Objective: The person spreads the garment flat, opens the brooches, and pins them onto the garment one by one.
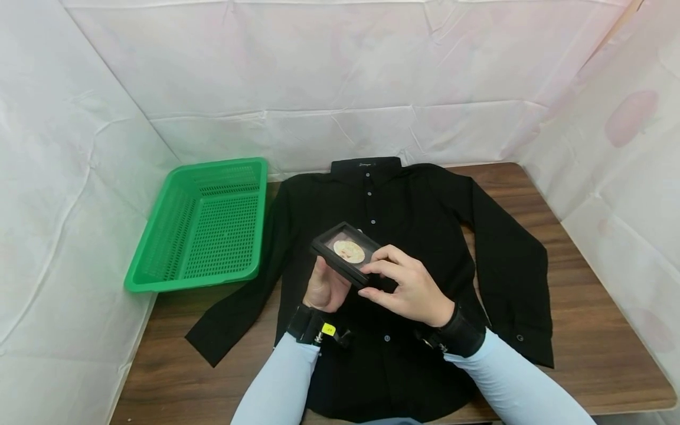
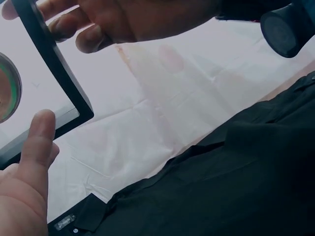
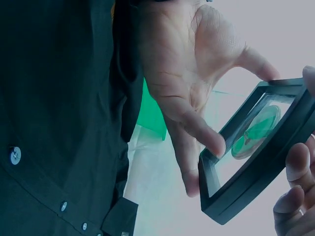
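Note:
A black floating display frame (image 1: 346, 250) with clear film and a round pale-gold disc like a coin (image 1: 349, 251) is held tilted above the shirt. My left hand (image 1: 325, 287) grips its near-left side, the thumb (image 2: 42, 130) on the border and fingers around the edge. My right hand (image 1: 409, 286) pinches the right end between thumb and fingers; in the right wrist view its fingertips (image 3: 298, 164) show beside the border. Under both hands a black button-up shirt (image 1: 425, 218) lies spread flat, collar away from me, sleeves out to the sides.
A green plastic basket (image 1: 259, 224) with perforated sides stands on the left, close to the shirt's left sleeve. The wooden table (image 1: 595, 342) shows around the shirt. White sheeting (image 1: 340, 77) walls the back and both sides.

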Motion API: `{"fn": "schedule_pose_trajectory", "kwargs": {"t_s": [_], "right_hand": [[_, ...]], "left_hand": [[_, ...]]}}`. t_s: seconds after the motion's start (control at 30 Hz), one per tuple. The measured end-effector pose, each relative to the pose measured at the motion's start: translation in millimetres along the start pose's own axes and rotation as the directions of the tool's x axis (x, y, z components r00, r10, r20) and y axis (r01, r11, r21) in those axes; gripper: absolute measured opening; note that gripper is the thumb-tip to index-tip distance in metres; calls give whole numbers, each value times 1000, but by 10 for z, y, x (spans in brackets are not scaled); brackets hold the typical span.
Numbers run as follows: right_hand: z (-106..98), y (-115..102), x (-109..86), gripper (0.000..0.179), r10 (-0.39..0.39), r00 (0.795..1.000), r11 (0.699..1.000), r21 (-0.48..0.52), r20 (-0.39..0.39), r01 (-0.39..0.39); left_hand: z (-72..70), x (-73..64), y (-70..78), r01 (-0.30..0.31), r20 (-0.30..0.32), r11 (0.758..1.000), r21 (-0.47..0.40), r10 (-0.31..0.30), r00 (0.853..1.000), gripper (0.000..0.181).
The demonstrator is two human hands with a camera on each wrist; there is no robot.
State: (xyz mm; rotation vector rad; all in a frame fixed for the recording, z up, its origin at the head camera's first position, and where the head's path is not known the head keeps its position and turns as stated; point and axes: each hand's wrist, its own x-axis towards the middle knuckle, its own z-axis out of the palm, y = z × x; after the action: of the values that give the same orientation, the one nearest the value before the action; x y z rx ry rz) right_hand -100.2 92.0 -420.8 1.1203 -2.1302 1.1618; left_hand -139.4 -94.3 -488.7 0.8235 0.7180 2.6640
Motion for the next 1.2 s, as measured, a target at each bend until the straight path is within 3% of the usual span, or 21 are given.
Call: {"fn": "schedule_pose_trajectory", "kwargs": {"t_s": [0.13, 0.3, 0.57, 0.8, 1.2], "right_hand": [[22, -4, 14, 26, -33, 999, 999, -33, -12, 33], [43, 6, 22, 26, -36, 999, 998, -51, -17, 35], [59, 44, 8, 25, 27, 1000, 996, -90, 6, -27], [71, 54, -7, 25, 57, 997, 989, -138, 51, -49], [115, 46, -60, 22, 58, 993, 975, -222, 100, -34]], "left_hand": [[10, 8, -7, -25, 46, 1000, -15, 26, 999, 78], [48, 20, 9, -31, 59, 999, -10, 31, 998, 75], [81, -20, 46, 42, -21, 997, 59, -41, 999, 67], [90, -52, 43, 109, -48, 994, 23, -108, 993, 67], [61, -99, 10, 110, -74, 994, -2, -110, 991, 63]]}}
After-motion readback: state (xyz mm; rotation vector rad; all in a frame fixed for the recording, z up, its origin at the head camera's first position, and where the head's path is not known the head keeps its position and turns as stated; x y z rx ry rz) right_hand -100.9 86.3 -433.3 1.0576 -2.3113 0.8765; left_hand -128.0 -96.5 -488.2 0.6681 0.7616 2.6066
